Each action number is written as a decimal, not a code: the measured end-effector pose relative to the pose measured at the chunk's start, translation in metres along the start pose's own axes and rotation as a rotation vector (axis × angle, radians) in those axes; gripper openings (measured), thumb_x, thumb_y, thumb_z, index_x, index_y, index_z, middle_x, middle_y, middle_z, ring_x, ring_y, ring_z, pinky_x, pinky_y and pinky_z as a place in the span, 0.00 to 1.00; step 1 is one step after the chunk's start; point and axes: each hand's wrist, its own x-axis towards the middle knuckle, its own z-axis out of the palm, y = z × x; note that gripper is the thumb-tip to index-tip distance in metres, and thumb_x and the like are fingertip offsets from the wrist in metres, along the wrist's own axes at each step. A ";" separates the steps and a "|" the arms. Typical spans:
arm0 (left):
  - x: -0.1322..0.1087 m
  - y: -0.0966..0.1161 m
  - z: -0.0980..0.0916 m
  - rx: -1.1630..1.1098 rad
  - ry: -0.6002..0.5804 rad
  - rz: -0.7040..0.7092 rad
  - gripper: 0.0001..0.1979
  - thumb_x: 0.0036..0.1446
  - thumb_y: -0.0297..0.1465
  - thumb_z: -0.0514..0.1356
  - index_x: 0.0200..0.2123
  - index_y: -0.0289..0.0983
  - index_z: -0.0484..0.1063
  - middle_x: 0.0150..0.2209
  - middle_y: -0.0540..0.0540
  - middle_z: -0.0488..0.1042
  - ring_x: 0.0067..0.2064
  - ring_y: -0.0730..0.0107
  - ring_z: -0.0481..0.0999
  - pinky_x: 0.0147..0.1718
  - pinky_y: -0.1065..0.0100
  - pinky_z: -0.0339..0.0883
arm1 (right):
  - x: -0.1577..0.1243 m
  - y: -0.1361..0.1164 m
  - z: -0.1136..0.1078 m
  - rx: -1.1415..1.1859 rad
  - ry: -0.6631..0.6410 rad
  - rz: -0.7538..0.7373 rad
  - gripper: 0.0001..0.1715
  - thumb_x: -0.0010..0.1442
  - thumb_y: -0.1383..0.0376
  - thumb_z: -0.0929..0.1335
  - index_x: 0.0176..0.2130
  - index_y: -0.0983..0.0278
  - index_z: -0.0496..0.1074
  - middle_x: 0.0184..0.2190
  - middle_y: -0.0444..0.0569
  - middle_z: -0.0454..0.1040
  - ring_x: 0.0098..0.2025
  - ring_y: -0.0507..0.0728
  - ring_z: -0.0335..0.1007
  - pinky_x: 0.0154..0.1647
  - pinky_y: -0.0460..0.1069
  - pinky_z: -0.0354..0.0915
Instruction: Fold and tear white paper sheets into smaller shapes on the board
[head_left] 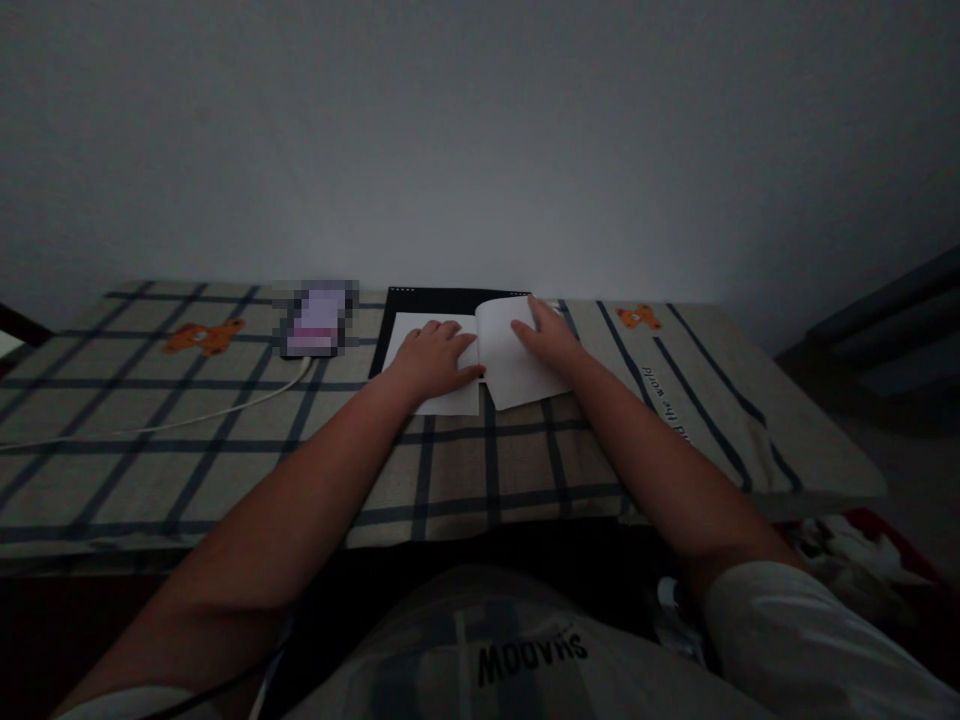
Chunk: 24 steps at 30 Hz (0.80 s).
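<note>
Two white paper parts lie side by side at the middle of the table. My left hand (437,362) rests flat on the left paper (450,401), fingers spread and thumb pointing toward the gap. My right hand (550,338) grips the right paper (512,365) at its upper right, thumb on top and the other fingers partly hidden. This right part curves upward along its left edge. Whether the two parts are joined, I cannot tell. Beneath them lies a flat black sheet or folder (450,299) with small white marks along its far edge.
A checked cloth with bear prints covers the table (390,500). To the left lies a blurred phone (319,318) with a white cable (225,408) running off leftward. A wall (480,150) rises directly behind. At lower right is a red container (900,540) with pale items.
</note>
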 end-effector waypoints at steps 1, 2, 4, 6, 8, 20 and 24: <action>0.000 -0.002 0.000 -0.013 0.004 0.010 0.34 0.65 0.55 0.52 0.67 0.45 0.64 0.67 0.40 0.64 0.65 0.46 0.62 0.60 0.51 0.61 | 0.002 0.004 -0.001 0.032 0.028 0.014 0.41 0.67 0.54 0.63 0.71 0.72 0.57 0.69 0.65 0.60 0.71 0.69 0.56 0.70 0.66 0.54; -0.001 -0.003 -0.001 -0.025 0.007 0.019 0.34 0.64 0.55 0.53 0.68 0.45 0.62 0.67 0.40 0.64 0.65 0.47 0.62 0.59 0.51 0.61 | 0.004 0.007 -0.002 0.061 0.064 0.024 0.40 0.66 0.54 0.63 0.70 0.71 0.58 0.69 0.65 0.62 0.70 0.68 0.58 0.70 0.65 0.56; -0.001 -0.005 0.000 -0.036 0.012 0.030 0.36 0.64 0.55 0.53 0.70 0.45 0.60 0.66 0.39 0.64 0.65 0.46 0.62 0.59 0.52 0.61 | 0.006 0.010 -0.005 0.113 0.125 0.025 0.38 0.66 0.57 0.64 0.69 0.70 0.61 0.67 0.63 0.64 0.69 0.67 0.61 0.69 0.64 0.58; -0.001 -0.005 0.000 -0.035 0.018 0.020 0.35 0.66 0.54 0.52 0.70 0.45 0.60 0.65 0.39 0.65 0.64 0.46 0.63 0.58 0.51 0.61 | 0.007 0.012 -0.008 0.147 0.154 0.016 0.35 0.65 0.60 0.63 0.67 0.69 0.64 0.65 0.62 0.67 0.66 0.65 0.65 0.67 0.62 0.61; 0.000 -0.005 0.002 -0.023 0.035 -0.019 0.31 0.68 0.51 0.49 0.68 0.45 0.63 0.63 0.39 0.67 0.63 0.46 0.64 0.57 0.50 0.62 | 0.007 0.012 -0.010 0.161 0.156 0.022 0.33 0.64 0.63 0.63 0.66 0.70 0.67 0.62 0.62 0.71 0.62 0.65 0.69 0.64 0.61 0.64; 0.015 -0.018 0.016 -0.063 -0.044 0.029 0.29 0.72 0.34 0.40 0.72 0.32 0.53 0.74 0.41 0.54 0.74 0.60 0.53 0.70 0.56 0.49 | 0.007 0.014 -0.007 0.191 0.156 0.067 0.30 0.60 0.64 0.64 0.59 0.71 0.74 0.42 0.58 0.80 0.41 0.61 0.74 0.50 0.57 0.70; 0.014 -0.016 0.014 -0.044 -0.035 -0.012 0.29 0.72 0.34 0.41 0.72 0.32 0.54 0.73 0.42 0.54 0.74 0.60 0.54 0.70 0.55 0.50 | 0.006 0.014 -0.007 0.174 0.145 0.093 0.30 0.59 0.65 0.64 0.58 0.69 0.75 0.35 0.54 0.79 0.34 0.59 0.72 0.44 0.56 0.70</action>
